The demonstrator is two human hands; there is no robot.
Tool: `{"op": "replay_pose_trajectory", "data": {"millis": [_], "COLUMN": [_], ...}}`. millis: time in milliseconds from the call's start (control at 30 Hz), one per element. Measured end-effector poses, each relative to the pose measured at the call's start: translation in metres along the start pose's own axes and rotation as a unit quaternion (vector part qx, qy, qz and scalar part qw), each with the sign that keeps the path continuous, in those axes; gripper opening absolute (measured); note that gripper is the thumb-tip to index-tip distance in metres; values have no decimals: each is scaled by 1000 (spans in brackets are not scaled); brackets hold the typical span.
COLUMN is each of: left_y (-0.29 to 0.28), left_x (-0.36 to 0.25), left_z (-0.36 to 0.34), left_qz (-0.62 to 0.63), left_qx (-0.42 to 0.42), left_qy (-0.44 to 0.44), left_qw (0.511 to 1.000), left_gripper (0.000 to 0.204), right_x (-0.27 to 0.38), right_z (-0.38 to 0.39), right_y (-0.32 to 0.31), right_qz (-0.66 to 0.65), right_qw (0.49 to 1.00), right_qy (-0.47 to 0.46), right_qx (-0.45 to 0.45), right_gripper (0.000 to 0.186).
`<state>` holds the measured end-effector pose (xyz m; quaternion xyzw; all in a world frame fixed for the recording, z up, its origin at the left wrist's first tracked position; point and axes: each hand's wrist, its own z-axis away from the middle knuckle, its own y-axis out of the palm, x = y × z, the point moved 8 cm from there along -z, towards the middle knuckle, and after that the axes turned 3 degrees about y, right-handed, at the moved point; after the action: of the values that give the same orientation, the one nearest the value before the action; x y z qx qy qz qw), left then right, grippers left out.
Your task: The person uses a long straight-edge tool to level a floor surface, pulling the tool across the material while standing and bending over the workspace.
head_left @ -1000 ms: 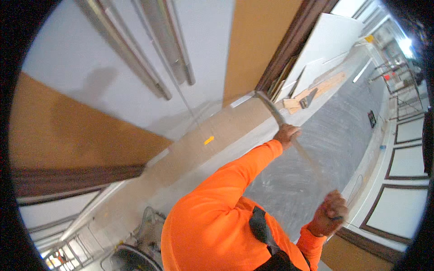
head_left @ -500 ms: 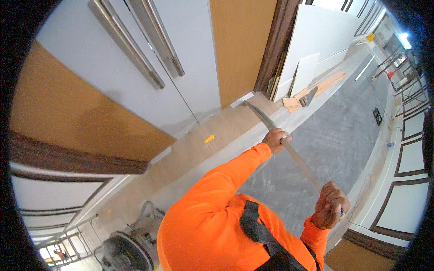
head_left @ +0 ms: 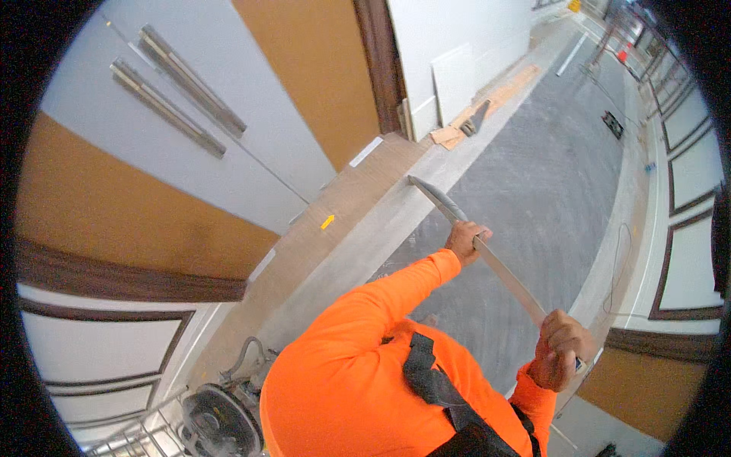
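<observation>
Both my hands grip a long, thin grey pole (head_left: 512,283), which slants from upper left to lower right. My left hand (head_left: 467,241) is closed around its middle, and my right hand (head_left: 562,350) is wrapped round its near end. Past my left hand the pole runs into a darker curved end piece (head_left: 435,196). The tip lies over the border between the brown floor strip (head_left: 365,186) and the pale strip (head_left: 381,221). What kind of tool it is, I cannot make out. A small dark end shows beside my right fist. Orange sleeves cover both arms.
Double doors (head_left: 198,145) with long metal handles stand at left. White boards (head_left: 454,84) lean on the wall, with wooden planks (head_left: 502,99) and a handsaw (head_left: 475,120) beside them. A drum-shaped machine (head_left: 221,419) with a hose is at lower left. A cable (head_left: 618,266) lies at right.
The view has turned and shifted. The pole's curved tip has come away from the door side of the brown strip to its border with the pale strip. Both hands keep their grip.
</observation>
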<state>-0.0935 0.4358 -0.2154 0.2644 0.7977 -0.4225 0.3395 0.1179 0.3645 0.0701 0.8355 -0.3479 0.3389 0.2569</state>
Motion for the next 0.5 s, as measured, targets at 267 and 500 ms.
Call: {"op": "replay_pose_trajectory", "data": {"millis": [267,500], "left_y": [106,89], "left_x": [-68,-61], "left_z": [16,48], "left_qz": [76,-20], "left_qx": [120,254], "left_qy": [65,87], "left_qw": [988,963], "left_gripper": [23,49], "right_x": [55,63], "right_z": [48,92], "right_y": [-20,15], "right_qz": [103,129], "right_qw": [993,987], "right_qy": [-23,-13], "right_qx": [-55,-97], "right_gripper": [36,36]}}
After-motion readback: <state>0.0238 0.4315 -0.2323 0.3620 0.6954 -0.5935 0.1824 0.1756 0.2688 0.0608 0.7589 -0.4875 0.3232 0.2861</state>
